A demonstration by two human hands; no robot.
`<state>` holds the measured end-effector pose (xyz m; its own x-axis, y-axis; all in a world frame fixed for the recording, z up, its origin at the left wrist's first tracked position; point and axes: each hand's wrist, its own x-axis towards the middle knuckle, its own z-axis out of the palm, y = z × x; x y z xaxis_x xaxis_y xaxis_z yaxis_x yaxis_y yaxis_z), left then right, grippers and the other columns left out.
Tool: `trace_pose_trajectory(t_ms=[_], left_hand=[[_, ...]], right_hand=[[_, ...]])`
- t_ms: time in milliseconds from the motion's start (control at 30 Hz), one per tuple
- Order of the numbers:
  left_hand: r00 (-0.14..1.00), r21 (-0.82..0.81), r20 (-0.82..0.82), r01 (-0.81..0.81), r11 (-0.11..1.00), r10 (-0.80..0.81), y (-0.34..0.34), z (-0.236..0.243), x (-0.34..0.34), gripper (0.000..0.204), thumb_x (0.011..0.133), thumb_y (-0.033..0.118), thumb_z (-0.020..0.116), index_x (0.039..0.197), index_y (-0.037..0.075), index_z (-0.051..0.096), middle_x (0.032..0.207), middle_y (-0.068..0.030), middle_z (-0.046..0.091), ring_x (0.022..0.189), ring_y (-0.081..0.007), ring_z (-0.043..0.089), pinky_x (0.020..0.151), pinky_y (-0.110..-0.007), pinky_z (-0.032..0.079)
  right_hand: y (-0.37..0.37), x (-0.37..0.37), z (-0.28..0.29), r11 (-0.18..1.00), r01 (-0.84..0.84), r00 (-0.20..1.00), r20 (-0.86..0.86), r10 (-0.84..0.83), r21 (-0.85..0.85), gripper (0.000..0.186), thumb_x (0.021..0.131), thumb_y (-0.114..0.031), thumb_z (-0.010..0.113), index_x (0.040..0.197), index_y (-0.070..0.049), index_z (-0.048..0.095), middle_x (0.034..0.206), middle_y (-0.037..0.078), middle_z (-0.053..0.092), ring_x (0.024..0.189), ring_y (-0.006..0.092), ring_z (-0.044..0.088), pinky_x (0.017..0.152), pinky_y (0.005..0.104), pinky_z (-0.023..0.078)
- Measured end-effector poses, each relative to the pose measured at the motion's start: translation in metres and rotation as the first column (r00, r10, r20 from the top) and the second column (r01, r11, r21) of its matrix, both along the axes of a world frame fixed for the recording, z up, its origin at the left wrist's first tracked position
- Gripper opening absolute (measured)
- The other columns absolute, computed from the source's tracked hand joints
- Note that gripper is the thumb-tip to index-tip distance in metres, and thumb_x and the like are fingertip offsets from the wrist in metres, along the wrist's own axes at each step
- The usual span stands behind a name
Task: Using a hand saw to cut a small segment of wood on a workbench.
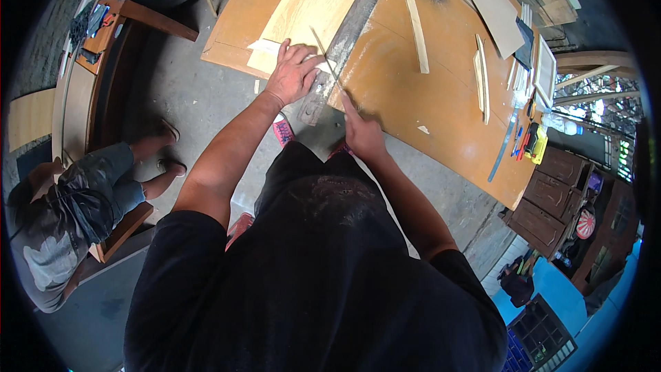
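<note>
We have the orange-brown worktop [385, 89] before us, the long grey beam [361, 10] crossing it. Left of the beam lies a pale wood-grained panel [313, 0]. By the beam's near end, our left hand [296, 72] grips a pale wood strip [264, 46] set crosswise to the beam. Our right hand [363, 134], right of the beam, clasps a thin tool [321, 48] (file or blade, we cannot tell), its long axis slanting over the beam, tip away and leftward.
</note>
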<state>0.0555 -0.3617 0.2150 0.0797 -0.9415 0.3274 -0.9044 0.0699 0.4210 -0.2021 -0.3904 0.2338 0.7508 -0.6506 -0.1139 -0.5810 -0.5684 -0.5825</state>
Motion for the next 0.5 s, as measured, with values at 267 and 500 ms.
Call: trace_pose_trajectory(t_ms=[267,500], left_hand=[[0.999,0.008,-0.039,-0.002,1.000,0.002,-0.001,-0.001,0.002,0.037,0.083,0.013,0.066,0.119,0.018,0.064,0.121,-0.0053,0.056,0.121,-0.0258,0.050,0.118,-0.055,0.020],[0.997,0.029,-0.082,-0.006,1.000,0.008,-0.001,0.004,0.003,0.035,0.085,0.016,0.065,0.119,0.010,0.060,0.121,-0.0103,0.058,0.121,-0.0296,0.051,0.118,-0.054,0.021]], right_hand=[[0.038,-0.069,-0.016,0.991,0.046,0.995,0.083,-0.057,0.127,0.059,0.096,-0.017,0.051,0.153,-0.020,0.035,0.077,0.025,0.065,0.068,0.0437,0.065,0.063,0.0536,0.052],[-0.005,0.006,-0.005,0.999,0.023,0.998,-0.065,-0.020,0.043,0.058,0.096,-0.019,0.050,0.152,-0.021,0.035,0.075,0.028,0.064,0.069,0.0482,0.064,0.068,0.0588,0.051]])
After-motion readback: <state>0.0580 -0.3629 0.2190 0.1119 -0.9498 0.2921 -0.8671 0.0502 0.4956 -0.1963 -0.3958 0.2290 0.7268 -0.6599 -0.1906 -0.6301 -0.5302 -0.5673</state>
